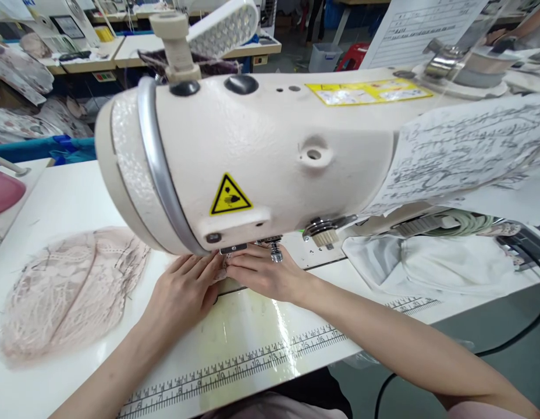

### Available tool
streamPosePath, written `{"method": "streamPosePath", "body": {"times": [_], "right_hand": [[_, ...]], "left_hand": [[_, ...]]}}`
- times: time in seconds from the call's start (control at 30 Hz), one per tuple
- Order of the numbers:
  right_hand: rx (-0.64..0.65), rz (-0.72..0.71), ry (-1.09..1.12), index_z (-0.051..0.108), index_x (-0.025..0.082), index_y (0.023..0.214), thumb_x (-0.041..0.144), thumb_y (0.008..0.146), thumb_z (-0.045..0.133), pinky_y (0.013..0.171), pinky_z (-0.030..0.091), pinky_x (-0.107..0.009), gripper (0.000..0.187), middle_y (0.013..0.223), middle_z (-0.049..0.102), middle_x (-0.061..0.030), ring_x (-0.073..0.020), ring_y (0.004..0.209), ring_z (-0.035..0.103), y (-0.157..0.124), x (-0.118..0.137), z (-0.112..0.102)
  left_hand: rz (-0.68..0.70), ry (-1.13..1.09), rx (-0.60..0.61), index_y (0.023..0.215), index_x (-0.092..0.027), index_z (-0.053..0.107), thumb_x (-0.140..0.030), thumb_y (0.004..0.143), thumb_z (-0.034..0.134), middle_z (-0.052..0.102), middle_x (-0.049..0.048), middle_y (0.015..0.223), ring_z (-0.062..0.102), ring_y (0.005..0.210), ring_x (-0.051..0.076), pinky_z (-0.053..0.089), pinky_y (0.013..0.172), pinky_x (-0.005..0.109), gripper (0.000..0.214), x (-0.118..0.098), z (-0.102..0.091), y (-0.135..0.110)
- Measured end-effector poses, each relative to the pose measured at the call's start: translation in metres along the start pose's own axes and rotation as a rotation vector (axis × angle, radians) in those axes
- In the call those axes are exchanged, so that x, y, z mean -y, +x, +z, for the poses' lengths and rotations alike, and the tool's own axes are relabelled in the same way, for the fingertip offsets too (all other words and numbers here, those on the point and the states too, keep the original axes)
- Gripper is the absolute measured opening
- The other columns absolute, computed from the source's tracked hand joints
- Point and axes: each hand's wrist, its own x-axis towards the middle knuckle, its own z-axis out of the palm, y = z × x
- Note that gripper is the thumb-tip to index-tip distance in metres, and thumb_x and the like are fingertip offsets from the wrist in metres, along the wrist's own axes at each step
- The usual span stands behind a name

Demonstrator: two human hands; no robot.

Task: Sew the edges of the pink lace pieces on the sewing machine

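Observation:
A large cream sewing machine [270, 151] stands over both my hands, its head hiding the needle area and some fingertips. My left hand [187, 291] is closed, fingers together, on the edge of a small piece of pale pink lace [220, 272] below the machine head. From the other side my right hand [265, 272] presses the same lace with its fingers bent and held close. Much of this lace is covered by the hands. To the left, a larger pale pink lace piece [73, 291] with dark thread ends lies on the white table [165, 355].
A printed ruler strip [235, 372] runs along the table's front edge. White fabric [453, 265] and a green cord coil [464, 223] lie on the right. Handwritten paper [462, 157] covers the machine arm. A black cable [514, 340] hangs at the right.

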Motion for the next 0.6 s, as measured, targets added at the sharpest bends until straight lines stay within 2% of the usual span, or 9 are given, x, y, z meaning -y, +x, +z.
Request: {"method": "streamPosePath", "body": {"times": [0.1, 0.2, 0.3, 0.43, 0.6], "right_hand": [[-0.083, -0.018, -0.075, 0.064, 0.024, 0.083, 0.006, 0.085, 0.056, 0.053, 0.032, -0.025, 0.020, 0.087, 0.070, 0.0095, -0.0071, 0.073, 0.056, 0.0006, 0.0010, -0.0030], [-0.064, 0.035, -0.121, 0.064, 0.025, 0.084, 0.009, 0.085, 0.056, 0.050, 0.028, -0.027, 0.018, 0.091, 0.071, 0.0098, -0.0078, 0.062, 0.051, 0.0002, 0.0033, -0.0031], [-0.054, 0.069, -0.122, 0.064, 0.024, 0.083, 0.007, 0.084, 0.055, 0.051, 0.028, -0.028, 0.019, 0.092, 0.071, 0.0095, -0.0086, 0.067, 0.055, 0.0009, 0.0053, -0.0033], [-0.066, 0.062, -0.092, 0.064, 0.023, 0.079, 0.004, 0.084, 0.052, 0.056, 0.034, -0.028, 0.023, 0.087, 0.072, 0.0097, -0.0089, 0.079, 0.060, 0.0037, 0.0038, -0.0066], [-0.059, 0.011, -0.103, 0.066, 0.024, 0.086, 0.004, 0.083, 0.055, 0.053, 0.035, -0.029, 0.023, 0.091, 0.073, 0.0097, -0.0099, 0.073, 0.060, 0.0061, -0.0041, -0.0097]], "left_hand": [[-0.002, 0.001, 0.015, 0.120, -0.011, 0.063, -0.020, 0.087, 0.049, 0.071, 0.0124, 0.113, 0.070, 0.094, 0.026, 0.052, 0.096, 0.047, 0.036, -0.0010, -0.0004, 0.0007], [0.011, 0.029, 0.012, 0.120, -0.009, 0.062, -0.021, 0.087, 0.050, 0.072, 0.0138, 0.111, 0.070, 0.093, 0.027, 0.051, 0.095, 0.047, 0.036, -0.0025, -0.0001, 0.0013], [0.005, 0.051, 0.001, 0.120, -0.010, 0.061, -0.023, 0.089, 0.051, 0.071, 0.0135, 0.112, 0.070, 0.092, 0.026, 0.051, 0.095, 0.047, 0.036, -0.0044, 0.0008, 0.0014], [0.003, 0.062, -0.006, 0.122, -0.009, 0.060, -0.022, 0.089, 0.052, 0.072, 0.0127, 0.111, 0.070, 0.092, 0.026, 0.052, 0.094, 0.046, 0.037, -0.0068, 0.0014, 0.0020], [0.004, 0.078, -0.024, 0.124, -0.010, 0.059, -0.022, 0.089, 0.051, 0.072, 0.0127, 0.111, 0.070, 0.091, 0.026, 0.052, 0.093, 0.047, 0.037, -0.0090, 0.0023, 0.0041]]}}
